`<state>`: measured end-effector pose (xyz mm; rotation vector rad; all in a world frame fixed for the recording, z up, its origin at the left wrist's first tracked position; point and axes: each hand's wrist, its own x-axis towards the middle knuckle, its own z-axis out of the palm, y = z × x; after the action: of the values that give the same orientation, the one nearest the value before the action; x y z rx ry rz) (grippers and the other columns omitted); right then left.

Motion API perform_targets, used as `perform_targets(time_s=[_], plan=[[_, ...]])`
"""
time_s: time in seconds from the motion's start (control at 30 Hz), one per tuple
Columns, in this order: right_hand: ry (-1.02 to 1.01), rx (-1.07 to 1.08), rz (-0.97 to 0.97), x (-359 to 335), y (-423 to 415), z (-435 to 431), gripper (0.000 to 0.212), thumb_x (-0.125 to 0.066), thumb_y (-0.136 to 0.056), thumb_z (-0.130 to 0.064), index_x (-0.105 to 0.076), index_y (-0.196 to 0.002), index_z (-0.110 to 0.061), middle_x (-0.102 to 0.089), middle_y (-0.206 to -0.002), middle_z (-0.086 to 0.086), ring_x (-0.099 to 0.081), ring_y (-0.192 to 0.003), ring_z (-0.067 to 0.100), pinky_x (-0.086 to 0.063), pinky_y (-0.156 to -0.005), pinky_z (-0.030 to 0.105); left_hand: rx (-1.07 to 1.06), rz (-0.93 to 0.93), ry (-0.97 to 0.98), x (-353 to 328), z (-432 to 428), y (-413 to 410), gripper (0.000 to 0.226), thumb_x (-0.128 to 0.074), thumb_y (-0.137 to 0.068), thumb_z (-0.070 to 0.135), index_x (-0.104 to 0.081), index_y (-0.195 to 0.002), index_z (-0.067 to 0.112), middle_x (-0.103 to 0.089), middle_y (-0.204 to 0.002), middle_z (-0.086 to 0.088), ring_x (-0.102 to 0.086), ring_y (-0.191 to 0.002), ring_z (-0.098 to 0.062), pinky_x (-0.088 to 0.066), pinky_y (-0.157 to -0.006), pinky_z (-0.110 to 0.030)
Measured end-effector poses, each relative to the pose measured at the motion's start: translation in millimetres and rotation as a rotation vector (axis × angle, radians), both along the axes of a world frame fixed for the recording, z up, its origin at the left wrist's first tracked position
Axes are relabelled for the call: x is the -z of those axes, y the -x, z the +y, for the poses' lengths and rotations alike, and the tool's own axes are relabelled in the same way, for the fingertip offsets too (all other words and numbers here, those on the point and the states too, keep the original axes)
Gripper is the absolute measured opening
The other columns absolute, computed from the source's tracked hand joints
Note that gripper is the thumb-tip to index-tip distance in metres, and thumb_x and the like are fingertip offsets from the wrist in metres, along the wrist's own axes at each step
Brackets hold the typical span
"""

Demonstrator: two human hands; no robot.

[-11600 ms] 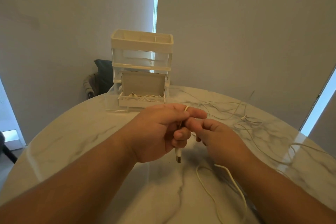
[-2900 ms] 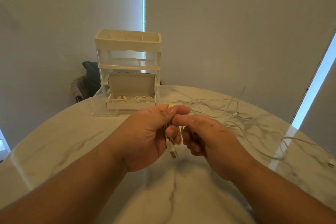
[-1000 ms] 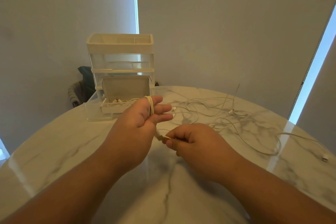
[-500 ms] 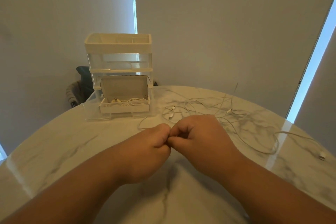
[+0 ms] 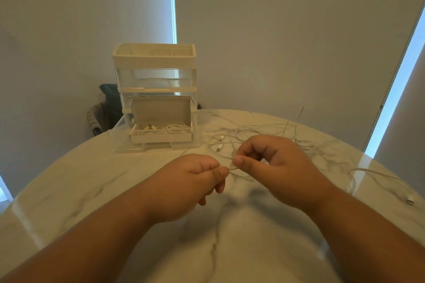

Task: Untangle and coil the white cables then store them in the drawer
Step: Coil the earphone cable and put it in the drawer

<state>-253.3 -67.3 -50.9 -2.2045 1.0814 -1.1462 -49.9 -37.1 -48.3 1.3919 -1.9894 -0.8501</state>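
Marble tabletop (image 5: 69, 190) is shown across the lower frame. At centre, a short stretch of white cable (image 5: 231, 168) is pinched by curled fingers of the left hand (image 5: 190, 181) and the right hand (image 5: 276, 167). Tangled cables (image 5: 264, 128) are spread at centre right. Coiled ones (image 5: 171, 128) are seen in the pulled-out drawer (image 5: 147, 146), centre left.

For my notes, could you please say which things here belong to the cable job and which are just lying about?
Job: left hand, right hand, thin strand pinched between them, loose white cables, open drawer, stored cables.
Lying about: dark chair, top tray.
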Motion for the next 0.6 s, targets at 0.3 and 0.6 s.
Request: perform_targets(time_s=[0.3, 0.6], plan=[[-0.050, 0.068, -0.050, 6.1, -9.9, -3.5, 0.028, -0.069, -0.082, -0.048, -0.071, -0.074, -0.021, -0.060, -0.061, -0.008, -0.051, -0.057, 0.004, -0.041, -0.055, 0.015, 0.108, 0.589, -0.294, -10.2, 6.7, 1.0, 0.041, -0.049, -0.095, 0.031, -0.048, -0.059, 0.011, -0.023, -0.057, -0.008, -0.021, -0.048, -0.022, -0.044, -0.049, -0.026], [-0.347, -0.140, -0.174, 19.7, -14.8, -4.0, 0.029, -0.052, -0.102, -0.032, -0.072, -0.084, -0.024, -0.064, -0.070, -0.004, -0.054, -0.063, 0.012, -0.047, -0.066, 0.031, 0.243, 1.175, -0.417, -11.6, 4.9, 0.7, 0.032, -0.050, -0.091, 0.025, -0.057, -0.062, 0.014, -0.029, -0.044, 0.006, -0.031, -0.035, -0.009, -0.049, -0.051, -0.028]])
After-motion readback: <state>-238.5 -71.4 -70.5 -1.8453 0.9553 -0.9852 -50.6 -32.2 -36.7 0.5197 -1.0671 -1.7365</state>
